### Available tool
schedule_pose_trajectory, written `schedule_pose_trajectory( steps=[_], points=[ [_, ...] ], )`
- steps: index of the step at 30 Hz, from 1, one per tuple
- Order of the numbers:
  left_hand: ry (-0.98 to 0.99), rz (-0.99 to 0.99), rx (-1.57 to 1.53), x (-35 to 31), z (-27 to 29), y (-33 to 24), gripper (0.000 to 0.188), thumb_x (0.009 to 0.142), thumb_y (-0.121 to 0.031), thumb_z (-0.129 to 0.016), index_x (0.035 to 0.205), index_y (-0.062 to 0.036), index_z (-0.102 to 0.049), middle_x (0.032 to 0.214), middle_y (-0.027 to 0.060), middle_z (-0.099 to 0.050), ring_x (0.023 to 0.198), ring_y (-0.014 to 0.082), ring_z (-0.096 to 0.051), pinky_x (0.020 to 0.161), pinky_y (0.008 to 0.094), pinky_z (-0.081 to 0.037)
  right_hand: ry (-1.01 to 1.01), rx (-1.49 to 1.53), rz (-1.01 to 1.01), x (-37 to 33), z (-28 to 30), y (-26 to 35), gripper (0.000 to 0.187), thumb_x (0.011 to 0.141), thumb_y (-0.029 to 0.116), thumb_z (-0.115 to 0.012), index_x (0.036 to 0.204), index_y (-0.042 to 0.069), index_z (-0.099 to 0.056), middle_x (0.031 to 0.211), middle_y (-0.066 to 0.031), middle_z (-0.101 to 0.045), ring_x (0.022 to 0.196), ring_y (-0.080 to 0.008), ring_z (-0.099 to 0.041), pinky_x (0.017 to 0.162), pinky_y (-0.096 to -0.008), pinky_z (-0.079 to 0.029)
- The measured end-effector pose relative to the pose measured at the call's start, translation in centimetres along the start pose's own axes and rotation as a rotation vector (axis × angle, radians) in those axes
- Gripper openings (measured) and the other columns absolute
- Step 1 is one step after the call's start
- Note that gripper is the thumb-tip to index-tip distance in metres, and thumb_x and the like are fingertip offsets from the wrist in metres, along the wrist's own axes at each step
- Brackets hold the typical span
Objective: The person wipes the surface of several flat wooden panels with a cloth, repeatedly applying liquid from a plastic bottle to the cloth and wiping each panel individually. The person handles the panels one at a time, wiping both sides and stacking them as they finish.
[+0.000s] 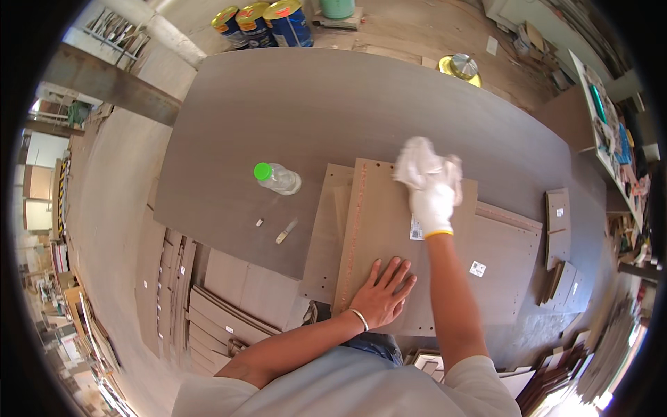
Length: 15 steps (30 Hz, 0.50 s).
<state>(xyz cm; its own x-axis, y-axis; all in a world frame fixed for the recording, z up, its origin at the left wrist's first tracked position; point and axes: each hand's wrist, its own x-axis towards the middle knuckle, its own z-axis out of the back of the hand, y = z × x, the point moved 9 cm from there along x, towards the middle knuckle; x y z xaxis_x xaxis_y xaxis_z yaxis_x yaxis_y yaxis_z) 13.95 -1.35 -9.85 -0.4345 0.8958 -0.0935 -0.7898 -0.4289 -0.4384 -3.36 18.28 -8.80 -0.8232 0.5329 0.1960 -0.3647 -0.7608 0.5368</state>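
Observation:
A brown panel (389, 229) with a rough reddish strip along its left edge lies on top of other panels in front of me. My left hand (383, 292), bare with a bangle on the wrist, rests flat on its near part, fingers spread. My right hand (433, 205) wears a white glove and presses a whitish cloth (419, 165) on the panel's far edge; the cloth is blurred by motion. Beside the glove, a printed label (417, 228) is partly covered. Under the top panel, another panel (504, 243) sticks out to the right, bearing its own label (477, 269).
On the large brown table (229, 118) lie a clear bottle with a green cap (281, 178), a small brush (286, 231) and a small whitish piece (260, 222). Narrow panels (557, 226) sit at the right. Paint cans (285, 24) stand beyond the far edge; stacked panels (226, 316) lean near-left.

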Motion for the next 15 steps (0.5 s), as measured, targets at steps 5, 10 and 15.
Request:
schedule_pose_trajectory(
  steps=[5,10,15],
  points=[
    [0.160,0.020,0.027,-0.2,-1.5,0.1,0.065,0.100,-0.037,-0.060,0.160,-0.0139,-0.047,0.176,0.0212,-0.027,0.162,0.0435,-0.024,0.128,0.0682,-0.019,0.481,0.194,0.226,-4.4,-6.1,11.5,0.046,0.086,0.007,-0.065,0.131,0.002,-0.064,0.135,-0.0176,-0.064,0.134,-0.0410,-0.056,0.111,-0.0481,-0.048],
    [-0.106,0.028,-0.071,-0.7,-2.0,0.3,0.066,0.101,-0.037,-0.056,0.161,-0.0112,-0.045,0.176,0.0201,-0.026,0.162,0.0435,-0.025,0.131,0.0595,-0.021,0.788,0.026,1.018,-18.4,-2.2,15.4,0.048,0.078,0.016,-0.071,0.126,0.013,-0.069,0.137,-0.0044,-0.062,0.147,-0.0302,-0.048,0.128,-0.0434,-0.034],
    [-0.210,-0.003,0.039,-0.4,1.5,-0.6,0.059,0.098,-0.033,-0.061,0.154,-0.0139,-0.054,0.159,0.0183,-0.051,0.152,0.0398,-0.040,0.125,0.0658,-0.025,0.651,-0.112,0.582,-3.7,-4.5,14.9,0.044,0.091,0.019,-0.067,0.134,0.011,-0.066,0.138,-0.0118,-0.063,0.141,-0.0329,-0.054,0.121,-0.0412,-0.044]
  ],
)
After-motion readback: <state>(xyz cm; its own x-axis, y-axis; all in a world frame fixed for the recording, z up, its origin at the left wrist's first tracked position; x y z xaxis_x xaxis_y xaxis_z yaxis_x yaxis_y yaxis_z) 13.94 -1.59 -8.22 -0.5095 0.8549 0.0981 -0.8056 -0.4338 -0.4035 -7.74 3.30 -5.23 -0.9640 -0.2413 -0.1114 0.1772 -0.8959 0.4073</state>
